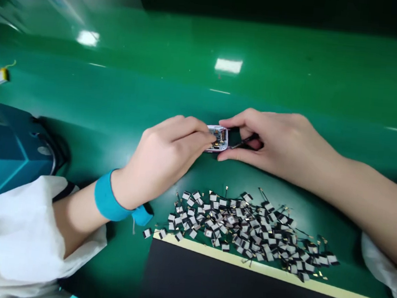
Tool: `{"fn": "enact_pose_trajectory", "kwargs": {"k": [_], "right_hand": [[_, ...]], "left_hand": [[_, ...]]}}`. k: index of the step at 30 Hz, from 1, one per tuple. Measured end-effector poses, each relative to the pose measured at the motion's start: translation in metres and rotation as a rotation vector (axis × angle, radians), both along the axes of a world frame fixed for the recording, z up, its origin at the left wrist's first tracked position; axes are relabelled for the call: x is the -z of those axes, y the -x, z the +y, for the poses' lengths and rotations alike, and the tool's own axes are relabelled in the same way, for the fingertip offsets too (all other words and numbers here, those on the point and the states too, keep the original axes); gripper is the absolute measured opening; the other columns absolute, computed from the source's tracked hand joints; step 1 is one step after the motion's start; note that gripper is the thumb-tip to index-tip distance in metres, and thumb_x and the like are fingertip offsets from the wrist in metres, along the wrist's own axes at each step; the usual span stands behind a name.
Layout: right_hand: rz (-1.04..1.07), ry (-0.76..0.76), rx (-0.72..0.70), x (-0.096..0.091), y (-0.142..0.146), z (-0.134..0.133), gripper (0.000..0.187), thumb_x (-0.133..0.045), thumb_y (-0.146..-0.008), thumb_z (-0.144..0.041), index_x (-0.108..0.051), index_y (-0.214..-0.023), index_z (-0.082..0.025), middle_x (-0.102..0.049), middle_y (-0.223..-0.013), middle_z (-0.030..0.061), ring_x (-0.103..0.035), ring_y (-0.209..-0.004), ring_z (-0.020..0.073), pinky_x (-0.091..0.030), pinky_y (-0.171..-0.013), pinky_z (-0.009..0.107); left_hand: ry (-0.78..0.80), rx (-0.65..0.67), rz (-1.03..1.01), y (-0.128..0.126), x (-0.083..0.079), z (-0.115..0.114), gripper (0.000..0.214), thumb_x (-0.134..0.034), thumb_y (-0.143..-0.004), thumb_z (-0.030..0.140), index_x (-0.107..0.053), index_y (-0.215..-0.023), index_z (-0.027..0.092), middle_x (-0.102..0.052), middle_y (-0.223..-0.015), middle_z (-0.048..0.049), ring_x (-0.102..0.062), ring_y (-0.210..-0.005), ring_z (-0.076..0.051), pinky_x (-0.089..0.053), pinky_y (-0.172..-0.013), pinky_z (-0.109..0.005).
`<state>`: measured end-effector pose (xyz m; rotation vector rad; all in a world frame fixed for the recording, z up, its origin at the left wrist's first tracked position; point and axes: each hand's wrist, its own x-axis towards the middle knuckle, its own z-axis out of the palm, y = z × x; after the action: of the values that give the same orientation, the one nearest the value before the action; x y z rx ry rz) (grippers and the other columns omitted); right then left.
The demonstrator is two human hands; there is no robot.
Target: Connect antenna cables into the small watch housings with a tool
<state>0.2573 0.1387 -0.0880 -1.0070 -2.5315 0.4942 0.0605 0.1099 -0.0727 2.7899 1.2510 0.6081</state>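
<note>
Right hand (276, 145) closed on slim tweezers (244, 141), tips at a silver-framed circuit board (217, 139); left hand (164, 157) pinching the board's opposite edge. Loose black-and-white flex tabs (247, 224) heaped just below the board. Risk: tweezer slip from uneven pressure, gouging components or dropping the board.

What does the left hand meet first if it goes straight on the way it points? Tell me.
The left hand meets the silver-framed electronic module first. Its fingertips already seem to be at the module's near edge, though depth is hard to judge from this view.
</note>
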Motion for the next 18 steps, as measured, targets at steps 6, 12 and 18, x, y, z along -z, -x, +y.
{"fn": "enact_pose_trajectory", "kwargs": {"k": [6,12,18], "right_hand": [[0.057,0.11,0.018,0.0053,-0.0045,0.0023,0.035,-0.064,-0.073,-0.041,-0.056,-0.096,-0.016,-0.051,-0.06,-0.004,-0.047,-0.05,0.0088,-0.032,-0.048,0.022],[0.072,0.121,0.028,0.0066,-0.0018,0.0032,0.033,-0.067,-0.071,-0.039,-0.057,-0.092,-0.016,-0.054,-0.063,-0.003,-0.05,-0.055,0.0103,-0.032,-0.051,0.023],[0.06,0.13,0.028,0.0068,-0.0017,0.0037,0.032,-0.066,-0.071,-0.04,-0.056,-0.09,-0.017,-0.053,-0.062,-0.0039,-0.047,-0.053,0.0092,-0.029,-0.049,0.023]], "left_hand": [[-0.002,0.031,0.088,-0.0013,-0.003,0.0001,0.014,-0.047,-0.085,0.021,-0.06,-0.089,0.018,-0.063,-0.09,-0.0003,-0.058,-0.078,-0.012,-0.046,-0.063,-0.021],[-0.076,0.103,0.143,-0.0007,-0.0043,0.0004,0.012,-0.049,-0.084,0.016,-0.059,-0.09,0.016,-0.063,-0.087,-0.0004,-0.058,-0.078,-0.013,-0.047,-0.065,-0.022],[-0.152,0.154,0.182,0.0003,-0.0044,0.0011,0.012,-0.049,-0.084,0.016,-0.057,-0.092,0.016,-0.062,-0.086,-0.0006,-0.058,-0.076,-0.012,-0.045,-0.063,-0.022]]}}
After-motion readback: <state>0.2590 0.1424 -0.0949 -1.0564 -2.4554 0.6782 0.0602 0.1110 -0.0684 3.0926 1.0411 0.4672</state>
